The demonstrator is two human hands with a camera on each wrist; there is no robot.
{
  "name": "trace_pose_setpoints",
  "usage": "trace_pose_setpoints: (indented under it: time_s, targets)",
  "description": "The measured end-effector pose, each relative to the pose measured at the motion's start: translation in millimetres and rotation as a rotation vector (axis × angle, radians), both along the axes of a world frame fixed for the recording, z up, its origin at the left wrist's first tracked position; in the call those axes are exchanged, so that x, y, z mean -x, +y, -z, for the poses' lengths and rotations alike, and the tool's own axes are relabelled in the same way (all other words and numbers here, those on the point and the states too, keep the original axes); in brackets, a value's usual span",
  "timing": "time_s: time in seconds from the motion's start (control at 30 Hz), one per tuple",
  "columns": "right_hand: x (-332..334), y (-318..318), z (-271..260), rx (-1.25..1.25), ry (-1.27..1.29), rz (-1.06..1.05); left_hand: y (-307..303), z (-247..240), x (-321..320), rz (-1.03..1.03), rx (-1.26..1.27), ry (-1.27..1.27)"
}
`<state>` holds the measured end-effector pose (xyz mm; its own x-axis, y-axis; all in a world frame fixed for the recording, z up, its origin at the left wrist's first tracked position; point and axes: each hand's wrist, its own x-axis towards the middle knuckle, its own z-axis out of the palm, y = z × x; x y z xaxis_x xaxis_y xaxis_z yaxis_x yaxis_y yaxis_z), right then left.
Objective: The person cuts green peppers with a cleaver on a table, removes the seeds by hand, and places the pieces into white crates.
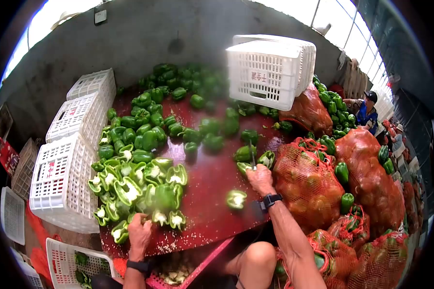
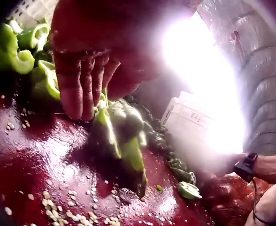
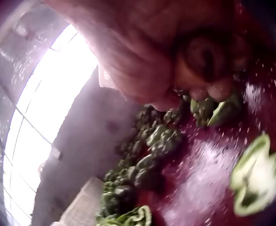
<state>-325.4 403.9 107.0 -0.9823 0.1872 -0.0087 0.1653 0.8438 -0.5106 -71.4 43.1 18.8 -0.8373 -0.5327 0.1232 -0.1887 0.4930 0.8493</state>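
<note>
My left hand is at the table's near left edge, beside a pile of cut green pepper halves. In the left wrist view its fingers hang side by side, fairly straight, next to a pepper piece; whether they touch it is unclear. My right hand grips a knife whose thin blade points away from me, between a whole pepper and a cut piece. A lone pepper half lies nearer me, also in the right wrist view.
Whole peppers cover the far left of the red table. White crates line the left side; others stand at the back. Net sacks flank the right. A pink container sits below the near edge. People are far right.
</note>
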Motion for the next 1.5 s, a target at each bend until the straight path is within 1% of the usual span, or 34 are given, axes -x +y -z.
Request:
trace_pose_setpoints:
  time_s: [0.03, 0.07, 0.1, 0.17, 0.2, 0.23, 0.3, 0.33, 0.43, 0.47, 0.57, 0.6, 0.7, 0.73, 0.77, 0.83, 0.9, 0.93, 1.0, 1.03, 1.07, 1.1, 1.17, 1.2, 1.23, 1.27, 1.3, 1.33, 1.37, 1.4, 1.43, 1.47, 1.5]
  targets:
    - [20, 14, 16, -0.096, 0.069, 0.005, -1, -1, -1, -0.025, -0.196, -0.006]
    - [44, 29, 39, -0.119, 0.113, 0.001, -3, 0, -3, -0.041, -0.288, 0.01]
    - [64, 42, 55, -0.142, 0.156, -0.003, -5, 6, -4, -0.065, -0.288, 0.046]
    - [96, 53, 63, -0.099, 0.062, 0.019, -6, 10, -2, -0.099, -0.248, 0.105]
    - [113, 57, 69, -0.11, 0.074, 0.025, -10, 18, -3, -0.107, -0.222, 0.096]
    - [120, 55, 66, -0.231, 0.171, 0.011, -15, 25, -2, -0.105, -0.19, 0.097]
    - [134, 52, 51, -0.171, 0.113, 0.036, -19, 34, -2, -0.095, -0.133, 0.086]
    - [145, 52, 52, -0.167, 0.089, 0.054, -14, 22, 4, -0.089, -0.225, 0.091]
    - [180, 57, 71, -0.233, 0.11, 0.064, -18, 26, 10, -0.082, -0.153, 0.063]
    - [188, 60, 79, -0.266, 0.147, 0.036, -17, 26, 11, -0.074, -0.155, 0.076]
    - [196, 63, 87, -0.266, 0.143, -0.159, -21, 33, 8, -0.083, -0.211, 0.043]
    - [197, 63, 87, -0.271, 0.13, -0.267, -20, 32, 9, -0.073, -0.229, 0.06]
    - [180, 45, 101, -0.339, 0.152, -0.46, -18, 31, 9, -0.098, -0.269, 0.032]
    - [165, 33, 106, -0.328, 0.195, -0.476, -17, 31, 8, -0.1, -0.274, 0.037]
    - [147, 25, 109, -0.346, 0.179, -0.48, -18, 34, 8, -0.104, -0.276, 0.044]
    - [122, 10, 97, -0.356, 0.111, -0.566, -19, 34, 6, -0.109, -0.288, 0.053]
    - [101, 4, 83, -0.333, 0.157, -0.745, -17, 30, 7, -0.106, -0.316, 0.058]
    - [94, -1, 70, -0.279, 0.132, -0.84, -15, 27, 8, -0.105, -0.333, 0.057]
    - [80, -12, 39, -0.196, -0.046, -0.951, -16, 24, 9, -0.108, -0.362, 0.037]
    - [75, -18, 29, -0.152, -0.137, -1.005, -17, 23, 10, -0.11, -0.374, 0.025]
    - [75, -19, 27, -0.164, -0.212, -1.037, -16, 21, 10, -0.112, -0.359, 0.042]
    - [69, -18, 26, -0.107, -0.143, -1.02, -11, 16, 12, -0.153, -0.371, 0.084]
    - [67, -11, 38, 0.034, -0.097, -0.914, -1, 4, 15, -0.148, -0.223, 0.086]
    - [63, -12, 40, 0.222, -0.167, -0.793, 2, 12, 18, -0.089, -0.093, 0.11]
    - [62, -13, 43, 0.239, -0.131, -0.739, 16, -5, 36, 0.046, 0.092, 0.219]
    - [63, -13, 50, 0.172, -0.057, -0.713, 32, -25, 52, 0.153, 0.171, 0.195]
    - [65, -14, 61, 0.107, 0.017, -0.685, 43, -23, 67, 0.259, 0.2, 0.175]
    - [66, -15, 73, -0.075, 0.251, -0.842, 59, -30, 87, 0.323, 0.231, 0.223]
    - [65, -19, 81, -0.136, 0.286, -0.776, 69, -18, 101, 0.381, 0.173, 0.154]
    - [62, -28, 88, -0.199, 0.323, -0.708, 78, -14, 117, 0.42, 0.261, 0.156]
    - [57, -40, 88, -0.257, 0.361, -0.638, 85, -11, 125, 0.418, 0.258, 0.105]
    - [50, -44, 84, -0.439, 0.399, -0.691, 90, -8, 130, 0.414, 0.258, 0.05]
    - [42, -55, 72, -0.36, 0.437, -0.748, 92, -7, 133, 0.406, 0.258, -0.01]
